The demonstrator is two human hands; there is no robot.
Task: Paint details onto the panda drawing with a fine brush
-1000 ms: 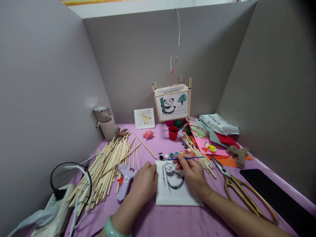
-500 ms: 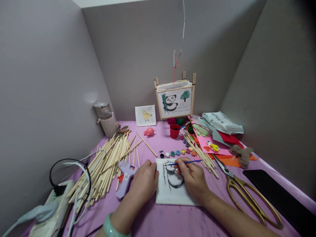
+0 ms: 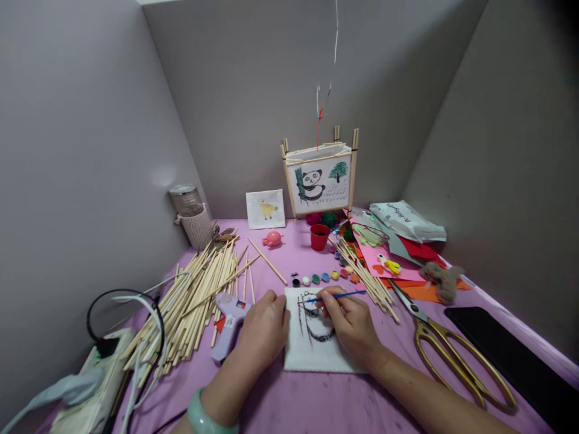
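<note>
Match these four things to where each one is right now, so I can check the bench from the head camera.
Things:
1. paintbrush
2. glue gun
3. scissors
4. red cup

Places:
A. lying between the white cloth and the black mat
B. pinched in the right hand
C. lying beside the left hand
D. standing beyond the paint pots

Pairs: 1-B, 2-C, 3-A, 4-D

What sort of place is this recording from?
Most likely a small craft workspace, screened by grey panels: a pink-covered table holds a heap of wooden sticks, a hot glue gun and a row of small paint pots.
</note>
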